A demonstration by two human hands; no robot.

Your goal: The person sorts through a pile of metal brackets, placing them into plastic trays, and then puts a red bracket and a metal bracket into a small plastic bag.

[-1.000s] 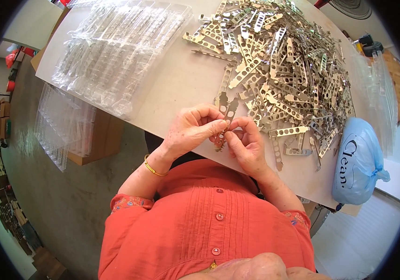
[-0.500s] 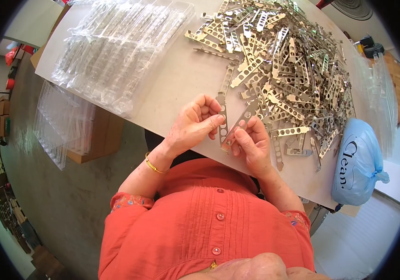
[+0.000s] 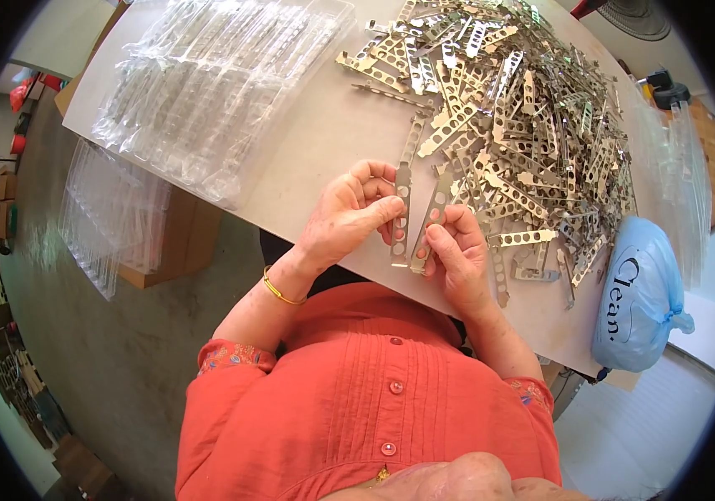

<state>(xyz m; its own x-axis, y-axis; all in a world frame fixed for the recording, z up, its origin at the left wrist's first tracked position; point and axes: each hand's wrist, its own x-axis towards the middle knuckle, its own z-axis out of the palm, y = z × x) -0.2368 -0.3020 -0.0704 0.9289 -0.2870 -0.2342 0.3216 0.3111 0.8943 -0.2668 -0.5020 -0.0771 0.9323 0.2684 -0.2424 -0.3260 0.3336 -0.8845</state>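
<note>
My left hand [image 3: 356, 215] pinches a slim metal bracket [image 3: 401, 209] with round holes, held upright above the table's near edge. Close beside it, my right hand [image 3: 456, 250] grips a second perforated metal bracket [image 3: 432, 219] between thumb and fingers, tilted a little to the right at its top. The two pieces are near each other, with a narrow gap between most of their lengths. Right behind the left bracket lies another bracket [image 3: 412, 138] on the table. A large heap of similar metal brackets [image 3: 533, 142] spreads beyond my right hand.
Clear plastic trays [image 3: 199, 92] filled with rows of parts stand on the table [image 3: 307, 142] at the far left. Below its left edge are more clear trays [image 3: 111, 217] and a cardboard box [image 3: 182, 242]. A blue plastic bag [image 3: 641, 292] sits at the right edge.
The bracket in my right hand has swung from a strong slant to nearly upright, roughly in line with the left one. My left hand has barely moved.
</note>
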